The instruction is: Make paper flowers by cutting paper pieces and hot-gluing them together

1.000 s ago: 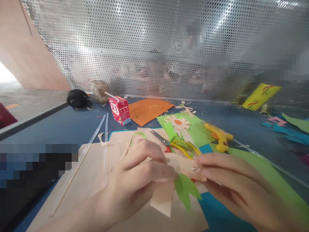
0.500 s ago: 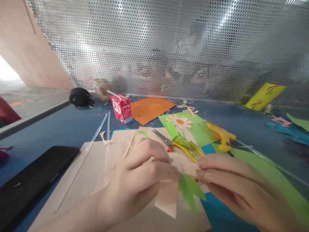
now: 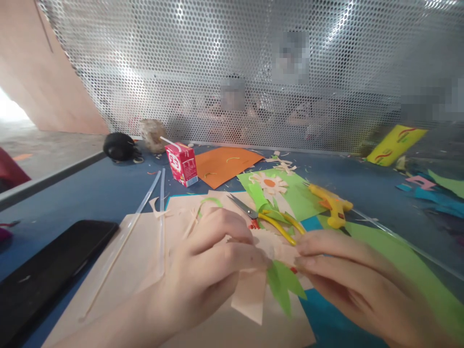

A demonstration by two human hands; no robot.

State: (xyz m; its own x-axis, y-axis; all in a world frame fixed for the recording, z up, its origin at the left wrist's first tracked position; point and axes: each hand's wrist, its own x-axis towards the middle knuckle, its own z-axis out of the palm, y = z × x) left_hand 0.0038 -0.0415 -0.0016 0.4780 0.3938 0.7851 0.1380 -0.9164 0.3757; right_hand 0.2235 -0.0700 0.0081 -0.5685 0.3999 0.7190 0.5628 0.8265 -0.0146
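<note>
My left hand (image 3: 217,263) is closed, its finger and thumb pinching the edge of a paper flower (image 3: 250,295) made of peach paper with a broad strip for a stem and green leaves (image 3: 282,285). From the other side my right hand (image 3: 348,275) is closed too, pinching the flower's peach petals near a small red piece (image 3: 293,270). The fingertips hide part of the flower's middle. Just beyond lie scissors (image 3: 275,222) with yellow handles, blades pointing away to the left. A finished-looking paper flower (image 3: 270,183) with an orange centre rests on green paper behind them.
A yellow glue gun (image 3: 331,203) lies to the right. Clear glue sticks (image 3: 162,222) rest at left, beside a black phone (image 3: 54,275). A red drink carton (image 3: 181,164) with a straw stands near orange paper (image 3: 228,164). A perforated metal panel (image 3: 203,63) rises behind.
The right fingertips have shifted slightly at the petals. The flower stays between both hands. The view has moved only a little; nothing was let go.
</note>
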